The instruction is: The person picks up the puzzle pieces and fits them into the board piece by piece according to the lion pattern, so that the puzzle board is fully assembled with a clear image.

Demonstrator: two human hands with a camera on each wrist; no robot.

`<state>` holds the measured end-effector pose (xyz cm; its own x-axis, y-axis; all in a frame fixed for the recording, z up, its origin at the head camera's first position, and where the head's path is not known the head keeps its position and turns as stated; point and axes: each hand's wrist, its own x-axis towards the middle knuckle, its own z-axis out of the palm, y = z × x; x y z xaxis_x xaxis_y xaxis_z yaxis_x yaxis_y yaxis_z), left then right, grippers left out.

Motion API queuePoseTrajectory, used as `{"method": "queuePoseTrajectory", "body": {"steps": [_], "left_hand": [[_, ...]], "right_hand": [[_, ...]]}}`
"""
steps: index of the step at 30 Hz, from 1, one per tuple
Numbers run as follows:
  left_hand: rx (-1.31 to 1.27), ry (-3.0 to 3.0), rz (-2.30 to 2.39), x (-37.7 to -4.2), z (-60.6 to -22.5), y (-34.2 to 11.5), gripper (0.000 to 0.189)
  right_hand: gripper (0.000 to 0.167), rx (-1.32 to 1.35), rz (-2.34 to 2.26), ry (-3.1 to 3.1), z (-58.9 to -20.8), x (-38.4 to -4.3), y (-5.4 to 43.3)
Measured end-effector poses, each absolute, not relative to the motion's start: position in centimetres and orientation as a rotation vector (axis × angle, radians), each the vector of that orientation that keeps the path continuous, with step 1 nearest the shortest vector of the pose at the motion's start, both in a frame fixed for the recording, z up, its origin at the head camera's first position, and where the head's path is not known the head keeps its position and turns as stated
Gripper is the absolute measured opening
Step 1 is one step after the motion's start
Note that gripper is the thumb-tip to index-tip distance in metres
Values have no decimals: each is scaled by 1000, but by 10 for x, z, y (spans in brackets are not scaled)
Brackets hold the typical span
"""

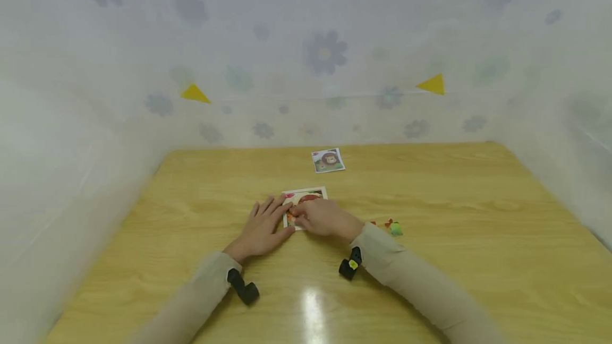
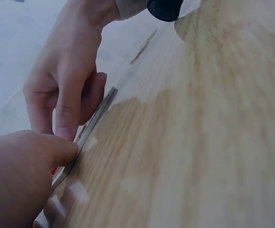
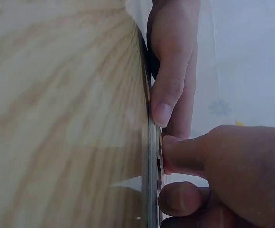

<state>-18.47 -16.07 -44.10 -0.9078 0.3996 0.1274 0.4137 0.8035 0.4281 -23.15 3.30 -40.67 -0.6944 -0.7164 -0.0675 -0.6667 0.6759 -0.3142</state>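
A small flat picture puzzle (image 1: 313, 197) with a white border lies on the wooden table under both hands. My left hand (image 1: 260, 231) rests along its left side, fingers spread and fairly straight, with the thumb at the near edge. Over the middle of the puzzle is my right hand (image 1: 326, 218), its fingers bent down. In the right wrist view, its thumb and fingertip close on a small orange-red puzzle piece (image 3: 167, 167) at the board's surface, mostly hidden by the thumb. The left wrist view shows the board's thin edge (image 2: 95, 114) from the side.
Several loose puzzle pieces (image 1: 394, 228), green and red, lie right of the right wrist. A picture card (image 1: 328, 160) showing a lion lies farther back on the table (image 1: 430, 185). Flowered curtains (image 1: 325, 52) with two yellow triangles (image 1: 434, 85) surround the table's back and sides.
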Motion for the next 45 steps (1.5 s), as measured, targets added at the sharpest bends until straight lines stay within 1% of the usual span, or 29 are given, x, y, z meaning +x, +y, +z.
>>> {"method": "queuePoseTrajectory", "body": {"steps": [3, 10, 13, 17, 22, 25, 32, 36, 45], "left_hand": [[-666, -2980, -704, -186, -443, -158, 62], [-683, -2975, -686, -193, -441, -157, 61], [-682, -2981, -675, -192, -442, -160, 61], [-700, -2953, -669, -194, -444, -161, 61], [-714, -2900, -703, -199, -443, -159, 61], [-702, -2907, -714, -200, -442, -158, 63], [-714, -2901, -729, -201, -444, -155, 65], [-707, -2862, -744, -202, -443, -157, 64], [-787, -2748, -844, -204, -443, -157, 45]], "right_hand": [[31, -1148, -401, 2690, -411, -233, 37], [45, -1202, -360, 2702, -409, -231, 46], [49, -1210, -347, 2675, -408, -228, 45], [49, -1238, -374, 2672, -407, -226, 47], [49, -1266, -537, 2680, -410, -231, 53], [45, -1296, -630, 2690, -412, -234, 59], [25, -1219, -778, 2705, -410, -236, 92], [22, -1174, -832, 2710, -408, -235, 119], [19, -1033, -839, 2779, -405, -225, 182]]}}
